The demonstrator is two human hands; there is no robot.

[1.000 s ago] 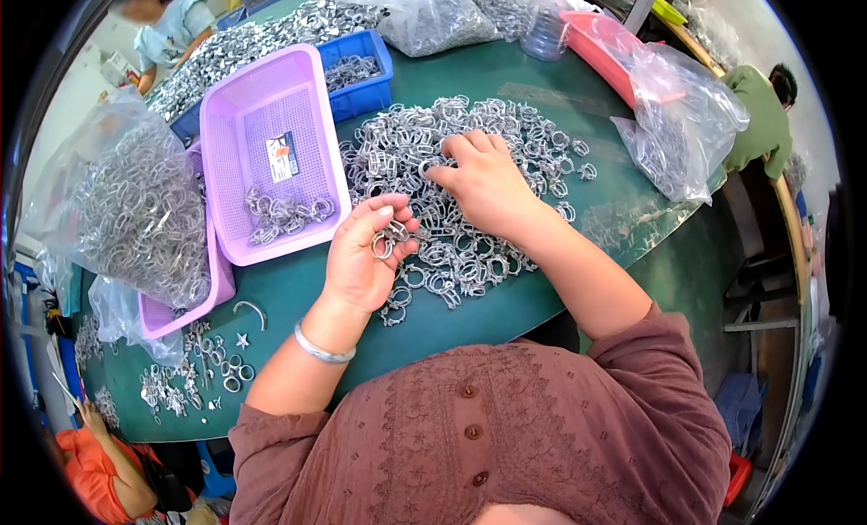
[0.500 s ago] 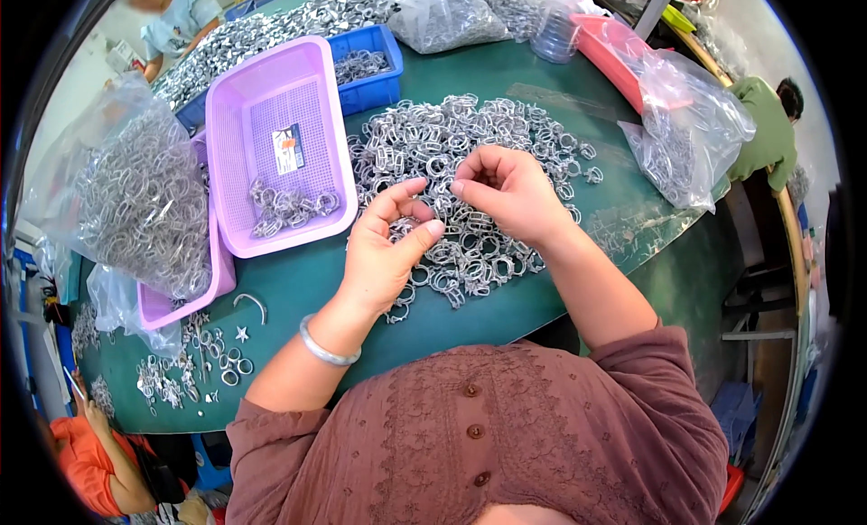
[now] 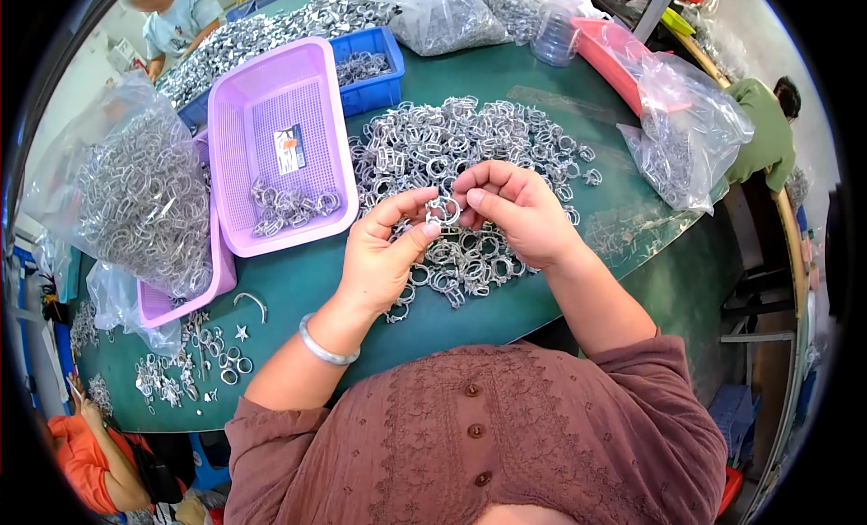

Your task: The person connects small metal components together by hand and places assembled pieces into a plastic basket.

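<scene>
A silver-grey metal ring (image 3: 443, 210) is held up over the front of a heaped pile of similar rings (image 3: 506, 132). My left hand (image 3: 384, 247), with a pale bangle on its wrist, pinches the ring's left side between thumb and fingers. From the other side my right hand (image 3: 522, 216) has its thumb and curled fingers closed at the ring's right edge. Left of the pile, a lilac plastic basket (image 3: 226, 159) holds a small cluster of rings (image 3: 287, 209) at its near end.
Another lilac basket (image 3: 224, 270) sits beneath a clear bag of rings (image 3: 144, 200). Behind is a blue bin (image 3: 384, 92). Loose metal pieces (image 3: 172, 380) lie at the near left. A red tray (image 3: 605, 55) and plastic bag (image 3: 682, 137) stand far right. Other people are around the table.
My right hand has turned and its fingers have come to the ring, which now shows clearly between both hands. My left hand has stayed nearly in place.
</scene>
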